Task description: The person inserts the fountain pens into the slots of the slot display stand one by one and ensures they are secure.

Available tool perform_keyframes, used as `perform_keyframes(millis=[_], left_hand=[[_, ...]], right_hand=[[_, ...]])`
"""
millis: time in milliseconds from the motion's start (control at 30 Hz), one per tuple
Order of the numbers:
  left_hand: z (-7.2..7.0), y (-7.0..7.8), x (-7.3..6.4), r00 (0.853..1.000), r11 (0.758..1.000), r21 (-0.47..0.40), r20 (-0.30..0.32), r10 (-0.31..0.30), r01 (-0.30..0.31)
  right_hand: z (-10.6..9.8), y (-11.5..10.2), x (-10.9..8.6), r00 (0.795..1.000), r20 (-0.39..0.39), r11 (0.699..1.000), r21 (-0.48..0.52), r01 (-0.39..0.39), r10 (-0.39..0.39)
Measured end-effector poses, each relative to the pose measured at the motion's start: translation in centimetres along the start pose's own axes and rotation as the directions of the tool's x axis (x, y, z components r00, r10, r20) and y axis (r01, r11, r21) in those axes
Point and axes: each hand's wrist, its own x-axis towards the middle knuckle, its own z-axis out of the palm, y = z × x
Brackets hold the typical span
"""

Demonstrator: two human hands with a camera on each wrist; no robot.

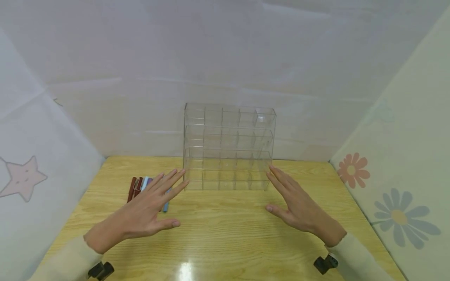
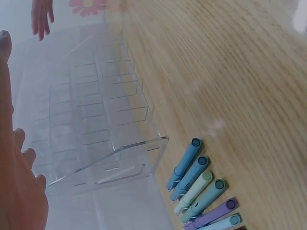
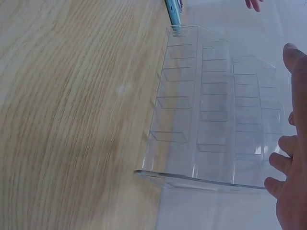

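Logging a wooden table [image 1: 218, 238] with a clear rack [image 1: 228, 148]

Found rack upright near back edge, compartments forward, likely for easy access. Noted left hand [image 1: 145, 208] and right hand [image 1: 300, 205] flanking it, fingers extended, thumbs apart, pinching nothing; cannot tell whether touching. Saw pens [image 2: 193, 193] left of rack, side by side, probably to avoid overlap: exposed in left wrist view, partly hand-covered in head view.

screened-off booth [image 1: 228, 50], wood-grain tbl [image 1: 225, 238], pale walls [image 1: 415, 132] w/ flower print [image 1: 399, 216] & star print [image 1: 24, 178]
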Motion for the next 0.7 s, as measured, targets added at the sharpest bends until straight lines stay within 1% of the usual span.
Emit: perform_keyframes(millis=[267, 367, 500, 700], left_hand=[[0.8, 0.0, -0.8, 0.998, 0.996, -0.078, -0.038, -0.040, 0.037], [1.0, 0.0, -1.2, 0.997, 0.993, -0.098, -0.042, -0.063, 0.059], [1.1, 0.0, -1.7, 0.995, 0.990, -0.108, -0.030, -0.096, 0.092], [1.3, -0.2, -2.3, 0.994, 0.989, -0.112, -0.046, -0.100, 0.094]], right_hand=[[0.6, 0.1, 0.0, 0.999, 0.005, 0.999, 0.037, -0.035, 0.035], [0.9, 0.2, 0.0, 0.999, 0.004, 0.998, 0.043, -0.043, 0.043], [1.3, 0.4, 0.1, 0.998, -0.001, 0.996, 0.065, -0.057, 0.058], [1.8, 0.6, 0.4, 0.995, 0.013, 0.989, 0.113, -0.096, 0.095]])
